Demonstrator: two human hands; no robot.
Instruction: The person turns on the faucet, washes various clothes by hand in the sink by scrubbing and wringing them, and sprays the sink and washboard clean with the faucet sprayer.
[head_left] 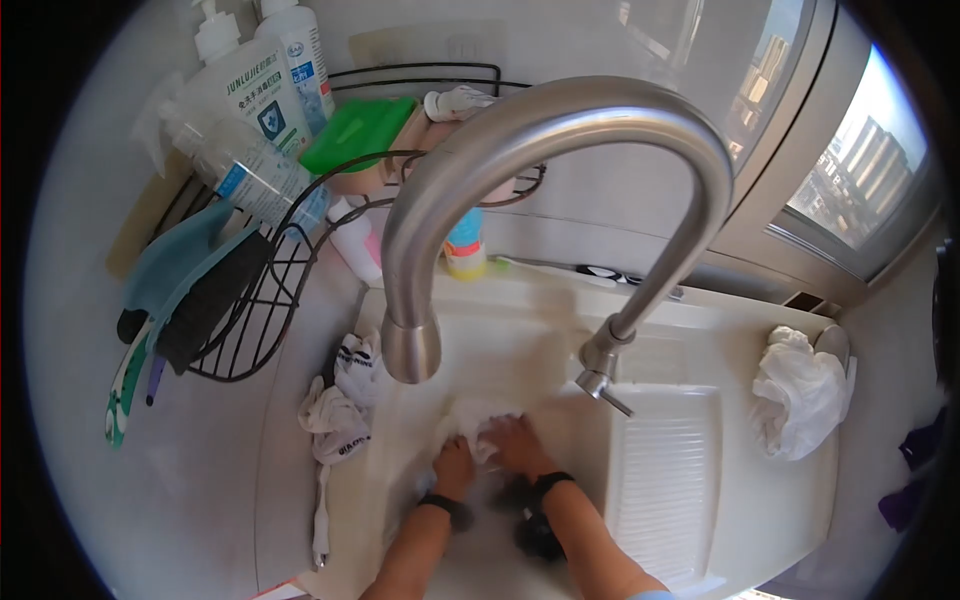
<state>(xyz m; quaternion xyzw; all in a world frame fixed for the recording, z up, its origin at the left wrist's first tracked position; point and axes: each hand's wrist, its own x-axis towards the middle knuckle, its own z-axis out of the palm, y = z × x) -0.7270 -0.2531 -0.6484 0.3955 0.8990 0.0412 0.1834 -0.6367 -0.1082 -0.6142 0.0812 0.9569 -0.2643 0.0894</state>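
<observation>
Down in the sink basin, a wet white cloth [468, 416] is bunched between my two hands. My left hand [455, 466] has its fingers curled onto the near left side of it. Against its right side is my right hand [515, 446], fingers bent and gripping the fabric. Each wrist wears a dark band. Something dark [540, 535] lies in the basin below my right wrist; its kind is unclear. What the cloth exactly is cannot be made out.
A tall curved faucet [560, 105] arches over the basin. White socks [345, 405] lie on the left rim, and a crumpled white cloth [797, 390] rests at right beside the ribbed washboard [668, 480]. A wire rack [255, 335] holds bottles, brushes and a green sponge [358, 135].
</observation>
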